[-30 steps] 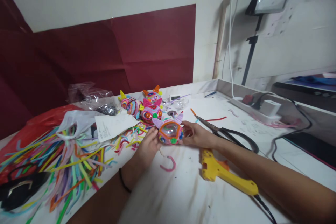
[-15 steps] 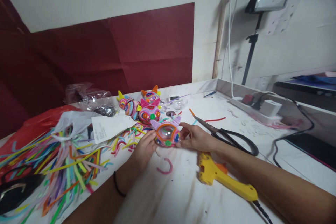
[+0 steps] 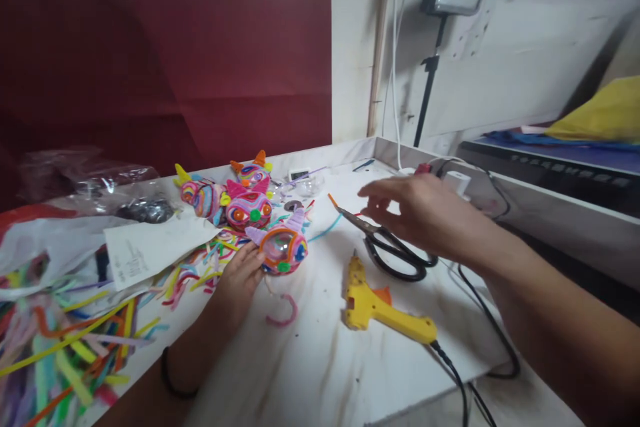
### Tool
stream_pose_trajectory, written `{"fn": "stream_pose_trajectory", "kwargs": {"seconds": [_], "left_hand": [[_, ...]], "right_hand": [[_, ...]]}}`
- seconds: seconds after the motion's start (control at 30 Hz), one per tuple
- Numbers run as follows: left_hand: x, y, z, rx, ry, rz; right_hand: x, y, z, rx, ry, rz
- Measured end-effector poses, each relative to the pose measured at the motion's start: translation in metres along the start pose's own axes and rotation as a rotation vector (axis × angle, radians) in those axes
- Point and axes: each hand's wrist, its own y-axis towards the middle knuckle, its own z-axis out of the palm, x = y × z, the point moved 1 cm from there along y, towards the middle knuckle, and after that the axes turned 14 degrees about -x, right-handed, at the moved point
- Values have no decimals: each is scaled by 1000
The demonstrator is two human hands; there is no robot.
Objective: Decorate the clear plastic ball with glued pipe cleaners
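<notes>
Far left: heap of coloured pipe-cleaner pieces (image 3: pixel 75 340) spread over the white counter (image 3: pixel 320 373), with a printed paper slip (image 3: pixel 150 247) lying on top. Behind, against the dark red backdrop: a crumpled clear plastic bag (image 3: pixel 95 180). Centre left: three finished pipe-cleaner figures (image 3: pixel 235 197) clustered together, horned and multicoloured. Just in front: pipe-cleaner ball (image 3: pixel 283 250) with a clear dome and lilac ears, resting on the counter, steadied by the left hand (image 3: pixel 237 280), fingers loosely curled against its left side. Below it: a loose pink curved pipe-cleaner (image 3: pixel 283 313). Centre: yellow glue gun (image 3: pixel 380 307) lying flat, black cord trailing off the front edge. Right of centre: black-handled scissors (image 3: pixel 395 253), blades pointing left. Above the scissors: right hand (image 3: pixel 420 210), raised clear of the counter, fingers open and spread, holding nothing, well apart from the ball. Far right: white power strip (image 3: pixel 457 183) with cables.
</notes>
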Motion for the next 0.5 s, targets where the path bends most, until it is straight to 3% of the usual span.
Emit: {"fn": "stream_pose_trajectory", "kwargs": {"seconds": [0.07, 0.17, 0.33, 0.5], "left_hand": [[-3, -3, 2, 5, 15, 14], [-5, -6, 4, 16, 19, 3], [-7, -11, 7, -35, 75, -5], [-10, -17, 12, -31, 124, 15]], "right_hand": [[-12, -12, 15, 288, -203, 65], [-28, -32, 38, 462, -293, 117], [-46, -51, 56, 538, -323, 171], [-56, -45, 61, 527, -356, 218]]}}
